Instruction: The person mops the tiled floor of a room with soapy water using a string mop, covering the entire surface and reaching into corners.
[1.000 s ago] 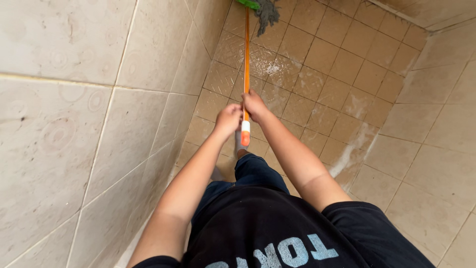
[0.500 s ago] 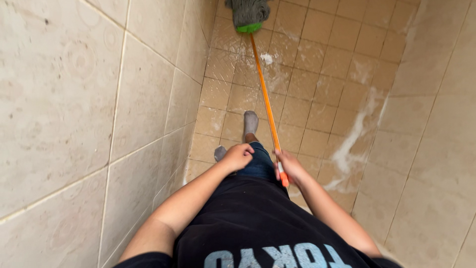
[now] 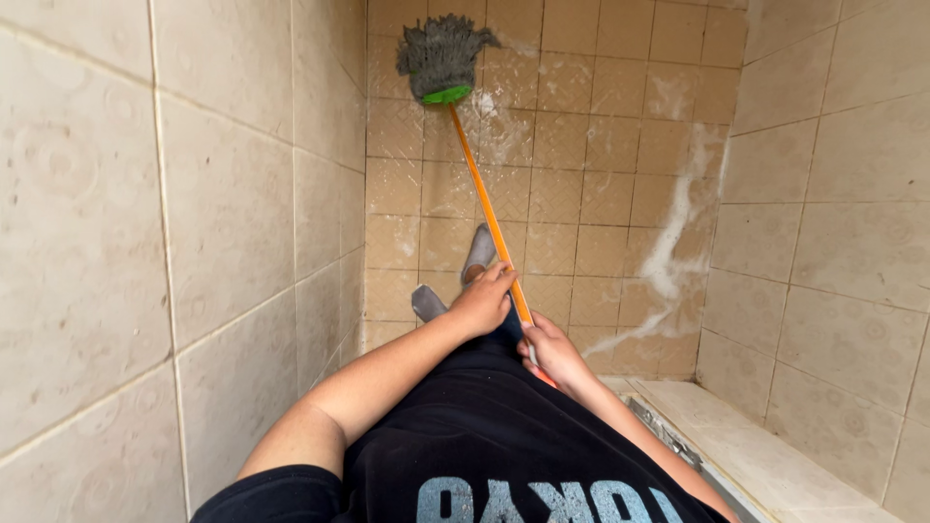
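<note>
A person in a black short-sleeved shirt (image 3: 484,436) looks down the length of a narrow tiled stall, both bare hands on a mop. Nearest the camera, the right hand (image 3: 549,351) is wrapped around the lower end of the long orange mop handle (image 3: 484,205), fingers curled fully closed about the shaft, with a short stretch of the handle's end showing below the fist. Just above it, the left hand (image 3: 481,302) rests against the same handle, its fingers bent around the shaft from the left side; how tightly they close cannot be told from this angle. Beneath the hands, dark blue jeans show, and two feet in grey socks (image 3: 479,254) stand on the floor, one ahead of the other, just left of the handle. The handle runs up and to the left across the beige square-tiled floor (image 3: 591,194), which is wet and streaked with white foam (image 3: 668,257) along the right side. At the far end, the grey string mop head (image 3: 441,53) on its green plastic collar (image 3: 446,95) lies on the floor close to the left wall. Pale glazed wall tiles (image 3: 174,223) rise on both sides, and a light stone threshold (image 3: 746,450) sits at lower right.
</note>
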